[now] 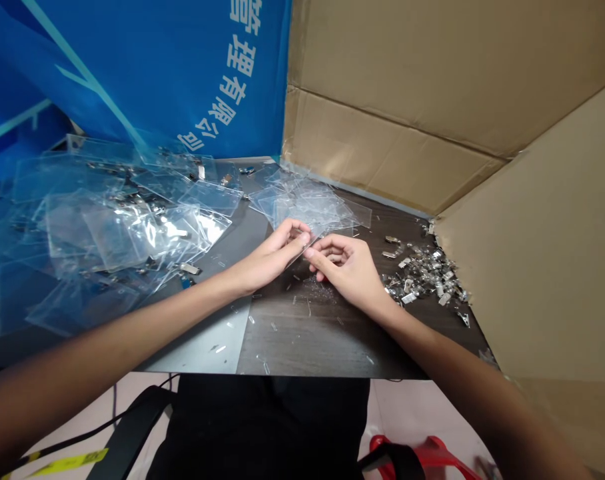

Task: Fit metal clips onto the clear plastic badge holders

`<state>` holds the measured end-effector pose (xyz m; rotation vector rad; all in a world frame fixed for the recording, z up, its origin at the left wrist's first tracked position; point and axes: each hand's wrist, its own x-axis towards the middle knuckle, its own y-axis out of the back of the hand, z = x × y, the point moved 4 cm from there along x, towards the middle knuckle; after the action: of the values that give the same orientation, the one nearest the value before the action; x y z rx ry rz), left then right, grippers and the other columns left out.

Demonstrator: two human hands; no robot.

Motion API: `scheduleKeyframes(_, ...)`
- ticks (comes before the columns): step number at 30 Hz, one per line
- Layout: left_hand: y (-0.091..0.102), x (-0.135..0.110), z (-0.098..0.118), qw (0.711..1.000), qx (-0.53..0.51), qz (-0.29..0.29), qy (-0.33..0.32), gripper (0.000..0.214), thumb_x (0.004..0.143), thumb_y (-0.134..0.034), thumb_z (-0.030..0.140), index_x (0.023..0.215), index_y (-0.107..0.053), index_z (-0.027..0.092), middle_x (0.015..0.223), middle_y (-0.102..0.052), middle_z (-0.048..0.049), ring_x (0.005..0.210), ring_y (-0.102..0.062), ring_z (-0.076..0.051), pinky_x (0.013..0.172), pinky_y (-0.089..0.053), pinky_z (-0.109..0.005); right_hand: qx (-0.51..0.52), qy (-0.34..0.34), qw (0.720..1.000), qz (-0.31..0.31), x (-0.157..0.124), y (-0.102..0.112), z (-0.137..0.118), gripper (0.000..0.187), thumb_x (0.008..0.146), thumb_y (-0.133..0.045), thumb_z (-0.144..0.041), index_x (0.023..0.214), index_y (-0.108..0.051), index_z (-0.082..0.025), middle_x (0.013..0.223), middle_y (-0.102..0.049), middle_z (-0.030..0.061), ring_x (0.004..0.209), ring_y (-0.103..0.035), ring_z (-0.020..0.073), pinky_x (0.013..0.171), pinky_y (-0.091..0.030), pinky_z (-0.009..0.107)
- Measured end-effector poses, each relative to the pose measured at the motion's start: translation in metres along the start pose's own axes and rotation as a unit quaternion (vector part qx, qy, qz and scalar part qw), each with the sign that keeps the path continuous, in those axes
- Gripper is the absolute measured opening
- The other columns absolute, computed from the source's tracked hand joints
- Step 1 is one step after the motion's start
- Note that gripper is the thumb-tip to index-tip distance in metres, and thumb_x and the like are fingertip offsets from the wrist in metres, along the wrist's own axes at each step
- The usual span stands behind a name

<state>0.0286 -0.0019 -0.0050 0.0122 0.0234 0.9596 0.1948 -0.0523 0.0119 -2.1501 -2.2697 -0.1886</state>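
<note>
Over the middle of the table, my left hand pinches a clear plastic badge sleeve between thumb and fingers. The sleeve is tilted and seen nearly edge-on. My right hand is closed at the sleeve's near edge, thumb against forefinger; any small part between those fingertips is too small to make out. Just beyond the hands lies a loose pile of clear sleeves. Right of my right hand is a heap of metal badge clips with clear straps.
Many clear sleeves with clips are heaped on the left. Tiny clear plastic scraps are scattered over the dark tabletop. Cardboard walls stand behind and to the right; a blue banner hangs at the back left.
</note>
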Motion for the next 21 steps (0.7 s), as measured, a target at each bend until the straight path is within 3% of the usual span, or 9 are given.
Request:
scheduleKeyframes(5,0.001,0.000,0.001,0.999,-0.040,0.006,-0.008,0.039,0.098,-0.073,0.047,0.126,-0.056,0.027,0.113,-0.059,-0.0031,0.085,-0.055,-0.018,0.074,-0.045,-0.031,0.023,0.018,1.000,-0.011,0.000,-0.001,0.000,0.039,0.080,-0.100,-0.052,0.085,-0.079,-0.020,0.077,-0.078,0.0011,0.061,-0.068,0.0129,0.061,-0.059,0.028)
scheduleKeyframes(8,0.007,0.000,0.011,0.996,0.013,0.047,-0.081,0.048,0.090,-0.078,0.039,0.130,-0.055,0.026,0.122,-0.058,-0.0058,0.093,-0.055,-0.020,0.081,-0.048,-0.033,0.042,0.021,0.999,-0.011,0.002,0.000,0.002,0.039,0.078,-0.101,-0.053,0.089,-0.081,-0.021,0.088,-0.082,0.0035,0.069,-0.072,0.0152,0.071,-0.064,0.031)
scheduleKeyframes(12,0.010,-0.006,0.026,0.968,0.114,0.081,-0.210,0.061,0.084,-0.085,0.034,0.135,-0.053,0.026,0.138,-0.055,-0.0110,0.119,-0.056,-0.027,0.097,-0.049,-0.039,0.068,0.009,0.998,-0.013,0.006,0.003,0.007,0.043,0.075,-0.103,-0.056,0.096,-0.084,-0.023,0.096,-0.085,0.0053,0.079,-0.077,0.0179,0.080,-0.067,0.034)
scheduleKeyframes(15,0.006,-0.010,0.031,0.953,0.166,0.075,-0.243,0.066,0.083,-0.088,0.031,0.139,-0.052,0.027,0.141,-0.054,-0.0114,0.122,-0.055,-0.028,0.101,-0.048,-0.040,0.076,0.011,0.997,-0.028,0.007,0.004,0.009,0.042,0.080,-0.099,-0.059,0.098,-0.086,-0.023,0.098,-0.086,0.0067,0.086,-0.080,0.0198,0.087,-0.067,0.036)
scheduleKeyframes(18,0.000,-0.014,0.035,0.942,0.208,0.071,-0.252,0.058,0.086,-0.087,0.029,0.136,-0.057,0.027,0.132,-0.057,-0.0100,0.115,-0.056,-0.027,0.098,-0.049,-0.041,0.081,0.010,0.996,-0.047,0.007,0.002,0.010,0.038,0.084,-0.096,-0.058,0.099,-0.088,-0.024,0.103,-0.087,0.0071,0.093,-0.081,0.0215,0.094,-0.067,0.039)
scheduleKeyframes(21,-0.005,-0.018,0.039,0.930,0.243,0.071,-0.266,0.035,0.089,-0.083,0.028,0.121,-0.070,0.027,0.119,-0.057,-0.0082,0.113,-0.055,-0.028,0.101,-0.050,-0.044,0.086,0.003,0.995,-0.057,0.008,0.000,0.009,0.039,0.081,-0.097,-0.061,0.094,-0.088,-0.025,0.097,-0.086,0.0052,0.094,-0.079,0.0234,0.095,-0.065,0.041)
